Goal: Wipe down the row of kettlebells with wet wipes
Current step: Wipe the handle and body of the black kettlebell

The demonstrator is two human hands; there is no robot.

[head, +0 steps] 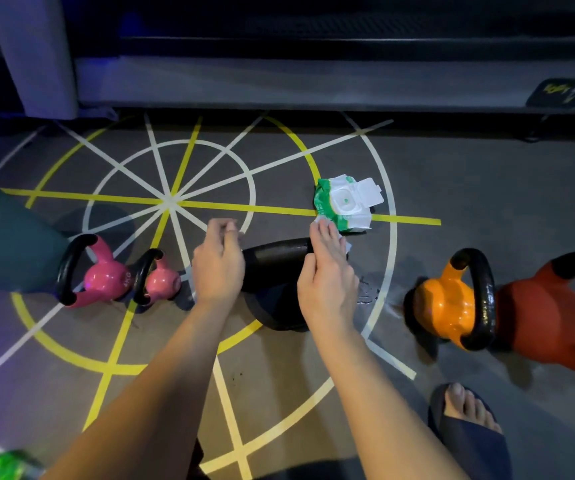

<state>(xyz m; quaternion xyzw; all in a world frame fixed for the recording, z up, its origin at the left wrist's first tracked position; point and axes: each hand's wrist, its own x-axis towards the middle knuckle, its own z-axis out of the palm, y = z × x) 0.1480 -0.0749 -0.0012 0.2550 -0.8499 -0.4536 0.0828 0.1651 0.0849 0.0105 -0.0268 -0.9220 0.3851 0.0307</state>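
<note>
Floor (487, 188) holds five kettlebells (272, 261), one wipe pack (345, 206).

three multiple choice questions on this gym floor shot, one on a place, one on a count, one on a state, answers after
1. Where does the green-and-white wet-wipe pack lie?
A) on the floor beyond the black kettlebell
B) on top of an orange kettlebell
C) on a shelf

2. How many pink kettlebells show?
A) one
B) two
C) four

3. The pack's white flip lid is:
A) sealed
B) torn off
C) flipped open

Answers:
1 A: it sits on the yellow floor line, past the black kettlebell.
2 B: a larger pink kettlebell and a smaller pink kettlebell stand side by side at left.
3 C: the lid is folded back.
</note>
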